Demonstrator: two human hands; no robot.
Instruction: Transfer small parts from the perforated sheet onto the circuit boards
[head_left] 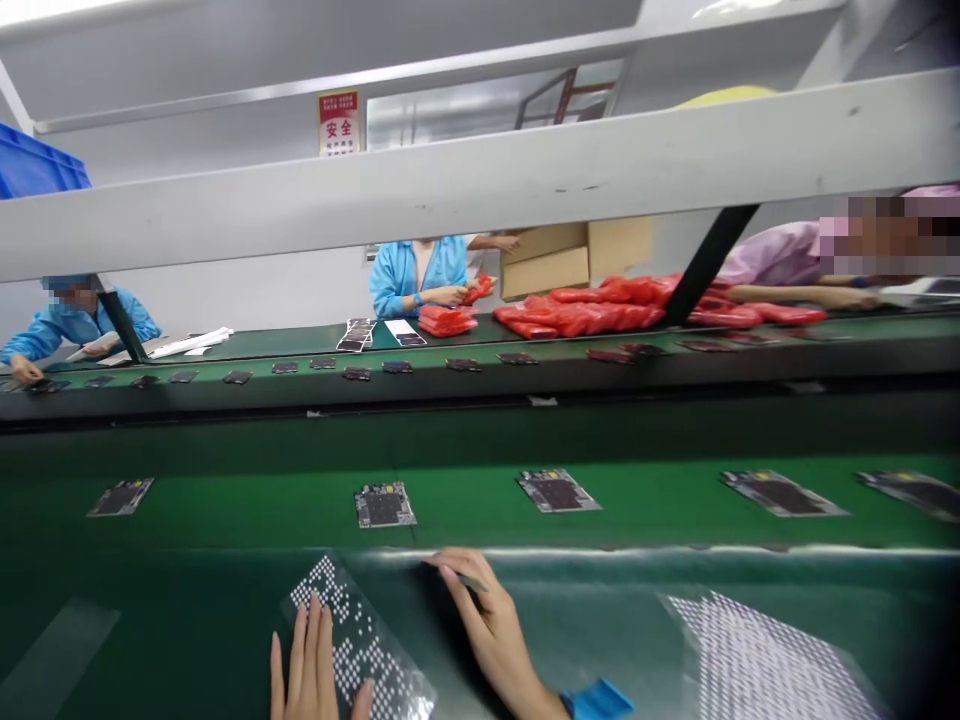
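My left hand lies with its fingers stretched out on a clear sheet covered in small white dot stickers. The sheet rests tilted on the green bench top. To its right, my right hand is closed in a pinch at the bench's far edge. A thin, dull golden tool, which looks like tweezers, shows between its fingers; the tip is not clear. Beyond the hands, a circuit board sits on the green conveyor belt, and another circuit board lies to its right.
A second sheet of white dots lies at right. More circuit boards sit along the belt. Behind a black divider, smaller boards line another belt. Co-workers work there beside red bags. A white beam crosses above.
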